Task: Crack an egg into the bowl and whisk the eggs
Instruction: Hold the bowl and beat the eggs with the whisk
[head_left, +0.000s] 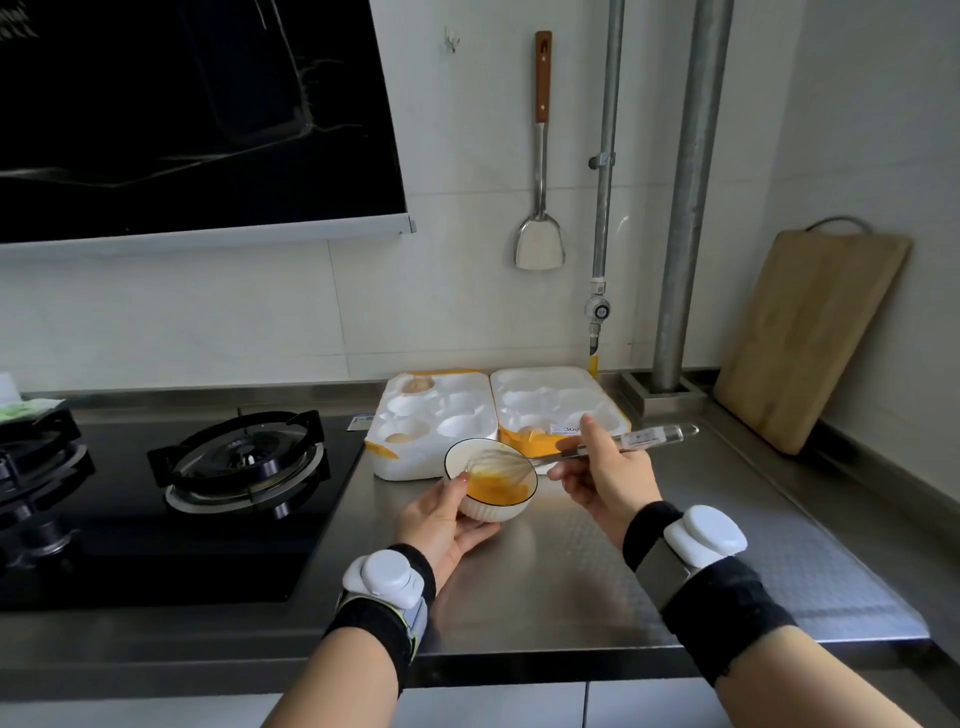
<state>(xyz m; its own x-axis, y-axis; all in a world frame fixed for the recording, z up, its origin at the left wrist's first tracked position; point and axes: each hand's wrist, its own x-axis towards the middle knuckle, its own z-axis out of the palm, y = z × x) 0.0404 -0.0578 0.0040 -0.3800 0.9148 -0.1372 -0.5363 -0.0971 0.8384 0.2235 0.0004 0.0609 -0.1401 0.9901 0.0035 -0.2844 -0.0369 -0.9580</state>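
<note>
A small white ribbed bowl with a dark rim is tilted toward me above the steel counter. Yellow beaten egg pools in it. My left hand cups the bowl from below and from the left, thumb on the rim. My right hand grips a wire whisk by its clear handle; the blurred wire head sits inside the bowl in the egg. Behind the bowl lies an open white foam egg carton, with three brown eggs, one of them at its far left.
A black gas hob with two burners fills the counter to the left. A wooden cutting board leans on the right wall. A metal spatula hangs on the tiles, beside two vertical pipes. The range hood overhangs upper left.
</note>
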